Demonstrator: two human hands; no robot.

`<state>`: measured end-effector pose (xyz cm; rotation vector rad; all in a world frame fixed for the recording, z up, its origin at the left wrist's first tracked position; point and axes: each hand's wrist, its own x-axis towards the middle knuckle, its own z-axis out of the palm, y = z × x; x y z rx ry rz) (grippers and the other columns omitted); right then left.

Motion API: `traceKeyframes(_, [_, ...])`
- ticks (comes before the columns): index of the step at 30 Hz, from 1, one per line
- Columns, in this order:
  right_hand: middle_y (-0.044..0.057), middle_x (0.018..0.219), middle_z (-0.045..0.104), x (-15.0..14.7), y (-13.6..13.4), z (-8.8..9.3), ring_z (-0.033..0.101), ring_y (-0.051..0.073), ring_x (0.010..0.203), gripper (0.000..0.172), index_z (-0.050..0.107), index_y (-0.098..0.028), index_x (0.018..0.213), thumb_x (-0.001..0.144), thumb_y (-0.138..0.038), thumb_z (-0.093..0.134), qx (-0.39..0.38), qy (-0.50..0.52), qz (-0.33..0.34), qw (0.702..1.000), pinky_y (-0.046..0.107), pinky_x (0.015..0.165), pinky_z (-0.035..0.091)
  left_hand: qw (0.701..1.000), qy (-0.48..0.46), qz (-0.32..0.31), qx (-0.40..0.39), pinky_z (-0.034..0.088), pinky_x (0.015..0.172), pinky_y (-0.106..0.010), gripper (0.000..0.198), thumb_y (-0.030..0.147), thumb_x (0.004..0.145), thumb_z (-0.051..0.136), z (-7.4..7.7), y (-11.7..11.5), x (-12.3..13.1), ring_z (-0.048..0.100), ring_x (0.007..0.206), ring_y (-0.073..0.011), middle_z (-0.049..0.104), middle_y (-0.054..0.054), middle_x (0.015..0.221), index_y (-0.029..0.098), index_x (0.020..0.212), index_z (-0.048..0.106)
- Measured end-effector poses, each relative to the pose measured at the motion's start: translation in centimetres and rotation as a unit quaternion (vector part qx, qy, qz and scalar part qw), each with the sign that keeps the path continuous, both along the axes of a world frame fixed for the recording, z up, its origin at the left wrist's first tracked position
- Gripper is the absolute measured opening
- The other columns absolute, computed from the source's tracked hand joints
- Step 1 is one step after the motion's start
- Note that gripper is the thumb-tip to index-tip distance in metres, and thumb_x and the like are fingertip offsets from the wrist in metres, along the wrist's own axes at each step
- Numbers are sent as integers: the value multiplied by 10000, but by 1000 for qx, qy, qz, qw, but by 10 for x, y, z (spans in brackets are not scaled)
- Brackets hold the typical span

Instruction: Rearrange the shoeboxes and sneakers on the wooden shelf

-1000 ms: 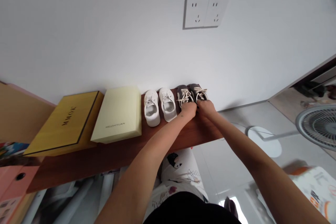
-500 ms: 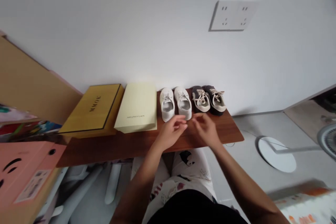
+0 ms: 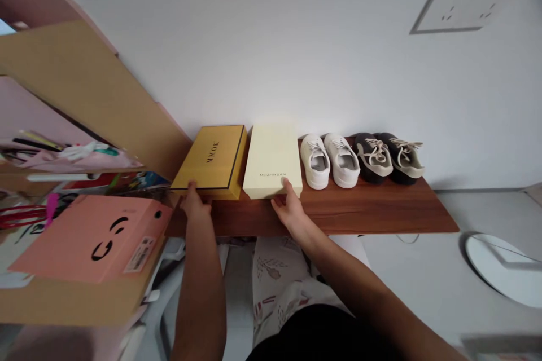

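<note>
On a narrow brown wooden board [image 3: 372, 211] lies a yellow shoebox [image 3: 207, 161] lettered MMOK, with black edging. My left hand [image 3: 193, 203] grips its front edge near the left corner, thumb on the lid and fingers partly hidden. Just to the right is a cream shoebox [image 3: 273, 152] marked MEIZHIYUAN. My right hand [image 3: 290, 206] is closed on its front edge near the right corner, thumb on top and fingers against the front. Both lids are on. Beside the cream box stand a pair of white sneakers [image 3: 330, 161] and a pair of dark sneakers [image 3: 389, 158] with beige laces, toes toward the wall.
A pink box [image 3: 91, 240] sits on a wooden shelf at the left, near pens and other clutter. A tan panel [image 3: 97, 79] rises beside the yellow box. The wall [image 3: 296, 39] with a socket plate [image 3: 461, 3] runs behind. A round white base [image 3: 503, 268] stands on the floor.
Both hands have moved left from in front of the sneakers to the two boxes and taken hold of their front edges. The view has turned left; boxes and shoes have kept their order.
</note>
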<state>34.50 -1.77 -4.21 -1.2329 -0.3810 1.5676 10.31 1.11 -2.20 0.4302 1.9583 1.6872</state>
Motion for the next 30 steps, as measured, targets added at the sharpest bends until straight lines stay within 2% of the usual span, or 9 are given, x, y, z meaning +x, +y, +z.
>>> traceKeyframes(2, [53,964,635,-7,1,2,620,199,952,348,477,-269,1113,876,-521,519,19,-27,-57,998,313,758,541,992,-120,40,8,553,741,-392,473,235,769,613,10,7,-4,628,924,-190,607,-42,1116,270,1217,462])
traceKeyframes(4, [44,967,630,-8,-3,9,609,199,918,361,467,-265,1079,854,-534,554,53,-67,-117,989,311,743,528,992,-114,33,44,550,783,-370,451,227,775,602,19,4,-1,624,996,-192,605,-51,1162,244,1208,475])
traceKeyframes(8, [35,901,594,6,-12,40,567,198,826,393,490,-240,1006,824,-564,621,196,-300,-147,922,323,760,495,979,182,31,85,499,950,-406,443,352,750,671,29,-14,6,575,1108,-233,588,-105,1190,180,1122,502])
traceKeyframes(10, [61,931,595,13,-15,57,560,221,867,355,527,-229,1023,853,-527,616,304,-445,-67,840,342,801,481,936,348,0,57,432,1034,-465,488,393,673,756,31,-23,7,528,1164,-292,576,-133,1171,172,1044,528])
traceKeyframes(13, [109,1024,604,14,-18,68,555,262,959,236,576,-227,1105,955,-394,503,413,-600,100,678,372,850,458,846,513,-143,17,378,1060,-510,360,360,730,729,23,-31,7,504,1173,-338,569,-159,1119,173,987,561])
traceKeyframes(15, [116,1055,604,10,-20,61,550,263,950,237,585,-233,1154,991,-292,423,429,-666,168,587,379,840,446,778,580,-240,-7,388,1035,-505,205,295,827,617,10,-34,7,525,1126,-329,573,-163,1082,176,990,580])
traceKeyframes(18, [110,1048,603,1,-21,35,538,244,895,260,592,-228,1150,992,-185,390,419,-722,212,508,374,803,430,682,652,-330,-40,434,955,-477,166,232,897,482,-15,-37,4,551,1022,-307,583,-152,1024,182,992,609])
traceKeyframes(23, [99,993,613,-4,-13,-12,523,235,865,211,619,-203,1039,980,-150,423,414,-742,241,468,369,763,409,608,697,-374,-68,462,842,-430,220,288,944,438,-45,-38,-3,552,904,-294,588,-137,925,180,941,630])
traceKeyframes(30, [105,995,625,-4,-2,-34,520,236,847,225,631,-202,1026,989,-166,413,434,-733,230,472,369,757,408,703,606,-371,-25,463,900,-412,177,334,939,477,-54,-36,-4,562,941,-262,596,-98,913,208,907,597])
